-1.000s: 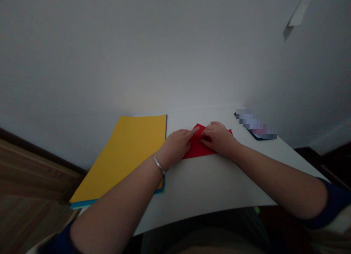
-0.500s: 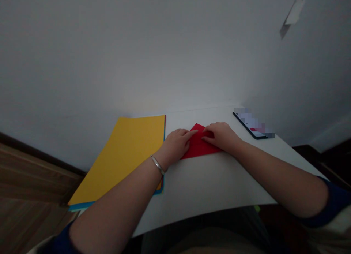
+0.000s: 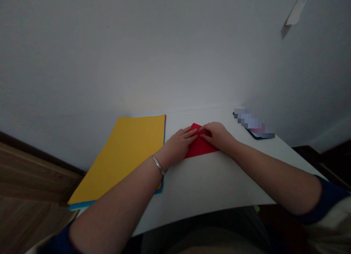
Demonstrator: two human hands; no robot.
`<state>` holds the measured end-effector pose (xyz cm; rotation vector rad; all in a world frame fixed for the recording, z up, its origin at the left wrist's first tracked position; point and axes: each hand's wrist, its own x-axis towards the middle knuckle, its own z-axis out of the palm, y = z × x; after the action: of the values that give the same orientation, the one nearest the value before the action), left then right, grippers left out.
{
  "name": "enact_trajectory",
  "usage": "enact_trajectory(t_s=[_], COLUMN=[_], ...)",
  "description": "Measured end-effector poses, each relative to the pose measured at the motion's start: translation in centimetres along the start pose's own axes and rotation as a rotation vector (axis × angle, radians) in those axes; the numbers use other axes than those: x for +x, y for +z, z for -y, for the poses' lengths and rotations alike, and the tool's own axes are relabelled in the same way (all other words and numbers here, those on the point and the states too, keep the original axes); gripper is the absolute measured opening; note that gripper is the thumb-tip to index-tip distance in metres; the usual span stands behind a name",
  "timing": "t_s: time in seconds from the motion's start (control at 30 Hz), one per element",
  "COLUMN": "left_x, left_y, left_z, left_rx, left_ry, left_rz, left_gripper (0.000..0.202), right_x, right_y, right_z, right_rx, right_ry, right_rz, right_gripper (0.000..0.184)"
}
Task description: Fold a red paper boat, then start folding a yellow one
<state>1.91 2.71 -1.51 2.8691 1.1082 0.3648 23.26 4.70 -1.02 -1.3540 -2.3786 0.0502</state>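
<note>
While both hands rest on the white table (image 3: 219, 184), they press down on a folded red paper (image 3: 202, 148); the left hand (image 3: 178, 143) is flat and spread, palm down, holding nothing, and its fingers (image 3: 190, 132) stretch over the left part of the red paper; the right hand (image 3: 218, 136) is palm down too, its fingers a little bent, and its fingertips (image 3: 204, 131) push on the top of the red paper; neither hand wraps around anything, they only press. The fingertips of the two hands come close together near the pointy top corner of the red paper, and I cannot tell if they touch. The red paper lies flat on the table, under and between the two hands, and its bottom edge peeks out just below them. A thin silver bracelet (image 3: 158, 165) sits on the left wrist; just to the left of the left hand lies a stack of coloured paper (image 3: 128, 155) with a yellow sheet on top and blue edges below; the left arm crosses the near corner of that stack. Off to the right of the right hand, well apart from it, a dark phone (image 3: 253, 124) lies near the table's far corner, and its screen is blurred; behind the hands stands a plain white wall (image 3: 164, 56); both arms have dark blue sleeves (image 3: 326, 199) pushed up.
</note>
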Motion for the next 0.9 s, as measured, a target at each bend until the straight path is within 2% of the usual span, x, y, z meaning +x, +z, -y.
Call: enact_trajectory(t_s=[0.1,0.2,0.27,0.43,0.6,0.9], left_x=[0.0,-0.2,-0.3,-0.5,-0.4,-0.6], left_y=[-0.2,-0.5,-0.5,-0.6,-1.2,-1.5], left_z=[-0.1,-0.4,-0.6,-0.7,-0.8,-0.9], left_rx=[-0.061,-0.062,-0.012,0.150,0.163,0.157], left_ry=[-0.032,-0.057,-0.057,0.031,0.028,0.046], left_rz=[0.087,0.080,0.088,0.198,0.271,0.243], left_gripper=[0.056,0.049,0.049,0.053,0.052,0.051], right_x=[0.0,-0.1,-0.1,0.1,0.2,0.1], right_y=[-0.2,-0.6,-0.8,-0.7,-0.6,-0.8], right_z=[-0.2,-0.5,-0.7,-1.0,-0.9,-0.4], right_rx=[-0.042,-0.107,-0.122,-0.108,-0.084,-0.095], right_ry=[-0.010,0.014,0.041,0.099,0.137,0.154], right_rz=[0.002,0.029,0.050,0.079,0.082,0.053], right_gripper=[0.025,0.028,0.028,0.024,0.023,0.021])
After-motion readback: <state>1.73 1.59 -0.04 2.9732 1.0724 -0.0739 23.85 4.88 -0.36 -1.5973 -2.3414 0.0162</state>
